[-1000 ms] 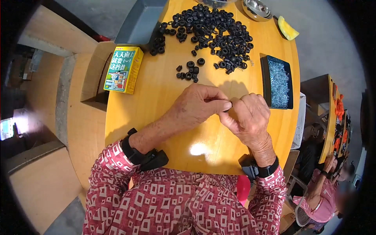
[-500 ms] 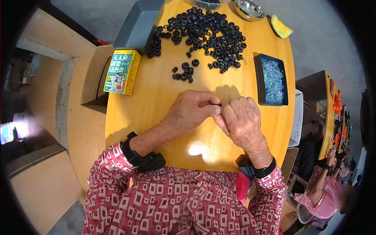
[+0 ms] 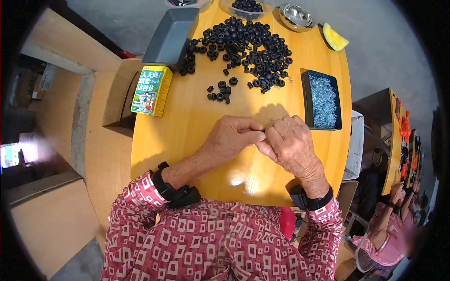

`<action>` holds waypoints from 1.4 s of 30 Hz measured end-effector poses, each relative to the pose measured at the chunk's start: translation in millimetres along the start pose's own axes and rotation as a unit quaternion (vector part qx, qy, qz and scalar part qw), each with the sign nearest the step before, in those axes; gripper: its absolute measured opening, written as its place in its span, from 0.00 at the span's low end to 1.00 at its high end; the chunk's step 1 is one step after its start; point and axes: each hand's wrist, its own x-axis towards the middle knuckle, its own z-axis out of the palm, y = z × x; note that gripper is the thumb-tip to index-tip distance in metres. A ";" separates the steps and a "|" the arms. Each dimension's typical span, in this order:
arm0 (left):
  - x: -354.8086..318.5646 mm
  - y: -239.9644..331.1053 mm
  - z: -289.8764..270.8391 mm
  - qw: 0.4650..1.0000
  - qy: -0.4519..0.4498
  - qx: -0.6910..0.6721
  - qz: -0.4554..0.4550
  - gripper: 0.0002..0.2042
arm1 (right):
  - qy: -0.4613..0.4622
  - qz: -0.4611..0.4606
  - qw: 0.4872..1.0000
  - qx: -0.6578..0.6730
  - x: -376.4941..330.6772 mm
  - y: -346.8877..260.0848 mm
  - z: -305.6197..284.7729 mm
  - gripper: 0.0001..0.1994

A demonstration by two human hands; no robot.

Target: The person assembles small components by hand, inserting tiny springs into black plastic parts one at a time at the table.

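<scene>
Mid-frame, the bare left hand [image 3: 230, 136] clamps its grip on a tiny black piece [image 3: 263, 131]; the curled bare right hand [image 3: 291, 143] adjoins, its grip unclear

Left hand [image 3: 233, 136] pinching, right hand [image 3: 291, 142] curled — fingertips [image 3: 259, 136] close together — forearms [image 3: 190, 167] angled inward.

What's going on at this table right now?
A person's left hand pinches what looks like a small dark piece, mostly hidden, while the right hand meets it, its grip out of sight. Beyond them on the table lie a small cluster of black parts and, farther back, a larger pile. A black tray of small shiny pieces sits to the right.
</scene>
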 end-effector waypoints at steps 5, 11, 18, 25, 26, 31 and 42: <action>-4.7 5.5 -2.3 0.999 0.003 0.039 0.010 0.11 | -0.016 -0.017 0.999 0.038 2.7 4.6 3.4 0.13; -3.7 11.0 -7.7 0.997 -0.004 0.055 -0.053 0.12 | -0.036 -0.012 0.994 0.099 6.7 13.8 6.5 0.12; -1.5 11.2 -8.6 0.999 -0.011 0.011 -0.041 0.12 | -0.026 0.014 0.983 0.179 5.7 19.6 2.4 0.10; 0.2 -14.7 -9.6 0.999 -0.005 -0.045 0.023 0.11 | -0.003 0.164 0.938 0.306 -1.6 -2.3 3.0 0.10; -0.2 -16.8 -9.9 0.998 -0.005 -0.048 0.026 0.11 | 0.001 0.183 0.928 0.326 -4.3 -3.8 3.7 0.10; -4.3 -10.6 -11.8 0.998 -0.021 -0.049 0.017 0.10 | 0.039 0.216 0.920 0.325 -0.3 -8.8 4.1 0.09; -10.5 -12.9 -16.1 0.990 -0.048 -0.128 0.024 0.12 | 0.066 0.198 0.956 0.207 -6.1 -24.4 0.8 0.10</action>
